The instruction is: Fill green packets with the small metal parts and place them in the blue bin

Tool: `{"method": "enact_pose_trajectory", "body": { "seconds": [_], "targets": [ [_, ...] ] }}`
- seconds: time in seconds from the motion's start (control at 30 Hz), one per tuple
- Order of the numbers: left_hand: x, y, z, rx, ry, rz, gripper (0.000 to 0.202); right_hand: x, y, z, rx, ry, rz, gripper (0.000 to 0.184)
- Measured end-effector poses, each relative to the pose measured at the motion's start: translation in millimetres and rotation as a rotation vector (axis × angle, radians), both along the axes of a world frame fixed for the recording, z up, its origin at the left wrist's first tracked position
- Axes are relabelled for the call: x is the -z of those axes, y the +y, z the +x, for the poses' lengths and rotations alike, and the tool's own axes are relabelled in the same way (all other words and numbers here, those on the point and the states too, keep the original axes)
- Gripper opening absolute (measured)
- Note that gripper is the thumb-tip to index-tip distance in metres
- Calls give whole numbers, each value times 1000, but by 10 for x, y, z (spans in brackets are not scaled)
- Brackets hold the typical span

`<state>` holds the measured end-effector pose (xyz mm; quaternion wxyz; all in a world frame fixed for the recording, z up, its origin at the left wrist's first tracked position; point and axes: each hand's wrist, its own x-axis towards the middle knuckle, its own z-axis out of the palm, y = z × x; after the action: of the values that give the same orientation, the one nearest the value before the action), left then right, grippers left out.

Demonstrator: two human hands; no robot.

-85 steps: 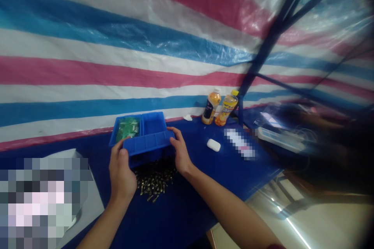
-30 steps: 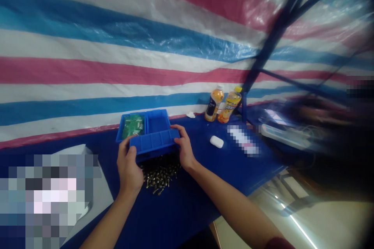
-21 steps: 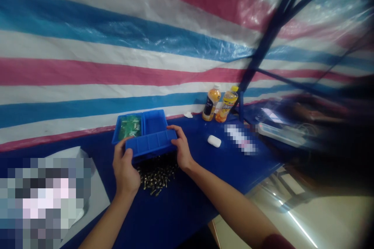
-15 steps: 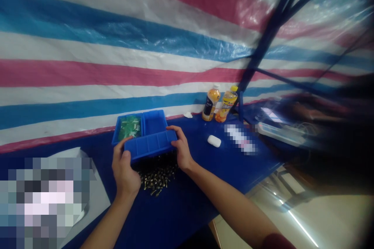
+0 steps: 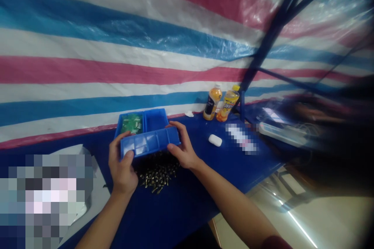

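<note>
Both my hands grip a blue plastic compartment tray (image 5: 150, 142), my left hand (image 5: 122, 173) at its left end and my right hand (image 5: 181, 149) at its right end. The tray is tilted, with its row of empty-looking compartments facing me. Just below it, a pile of small dark and brass screws (image 5: 156, 173) lies on the blue table (image 5: 175, 210). Behind it stands a second blue divided tray (image 5: 143, 122), with green circuit boards (image 5: 132, 123) in its left compartment. The held tray hides that tray's front.
Two juice bottles (image 5: 212, 102) (image 5: 227, 103) and a white oval object (image 5: 215, 140) stand beyond my right hand. A white power strip (image 5: 280, 134) lies at the right. Striped tarpaulin (image 5: 117, 42) forms the back wall, and a blue pole (image 5: 242, 107) stands at the table's far side.
The held tray has tipped over, from showing its outer side to showing its compartments. It has also risen slightly above the screw pile.
</note>
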<state>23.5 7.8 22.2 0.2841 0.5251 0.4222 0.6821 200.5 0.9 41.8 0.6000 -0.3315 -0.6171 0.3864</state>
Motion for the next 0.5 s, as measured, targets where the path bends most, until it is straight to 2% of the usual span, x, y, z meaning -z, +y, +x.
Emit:
{"method": "enact_pose_trajectory", "body": {
  "seconds": [0.07,0.17,0.23,0.37,0.5],
  "targets": [
    [-27,5,-19,28,-63,53,52,-51,-19,24,-5,-69,71,61],
    [-59,12,-25,23,-78,118,55,-91,-11,40,15,-107,144,54],
    [-59,23,-14,24,-77,161,57,-96,13,44,34,-85,134,49],
    [-12,39,4,-17,-63,176,57,-81,97,70,135,76,11,42],
    [16,27,-18,-159,112,33,44,-33,231,135,245,335,-191,38]
  ]
}}
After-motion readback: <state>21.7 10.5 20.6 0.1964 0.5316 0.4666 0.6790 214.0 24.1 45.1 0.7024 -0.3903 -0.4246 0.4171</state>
